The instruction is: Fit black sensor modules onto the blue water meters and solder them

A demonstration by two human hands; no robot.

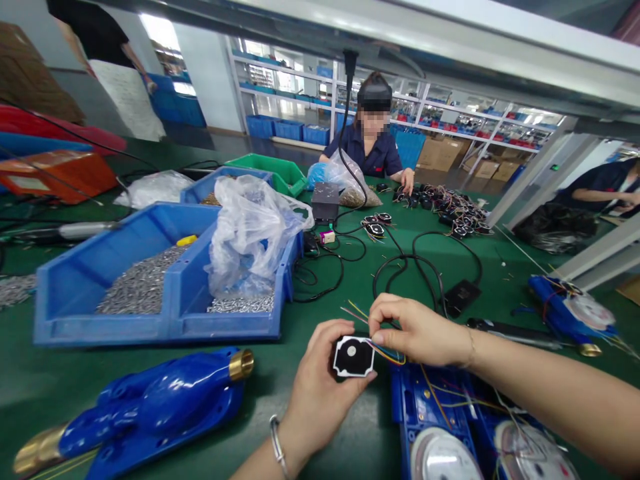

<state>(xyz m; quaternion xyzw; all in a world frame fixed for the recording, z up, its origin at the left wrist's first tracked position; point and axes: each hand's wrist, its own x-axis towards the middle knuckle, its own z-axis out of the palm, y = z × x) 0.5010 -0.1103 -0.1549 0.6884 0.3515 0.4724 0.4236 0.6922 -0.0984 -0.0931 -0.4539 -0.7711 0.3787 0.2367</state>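
Observation:
My left hand is closed around a small black module with a white face, held just above the green table. My right hand pinches the thin coloured wires that come out of the module's right side; loose wire ends stick up to the left of the fingers. Directly below the hands lies a blue housing with round white dials and more coloured wires.
Two blue bins hold small metal parts, one with a clear plastic bag. A blue brass-ended casing lies front left. Black cables cross the table. A seated person works opposite beside several black modules; shelving stands behind.

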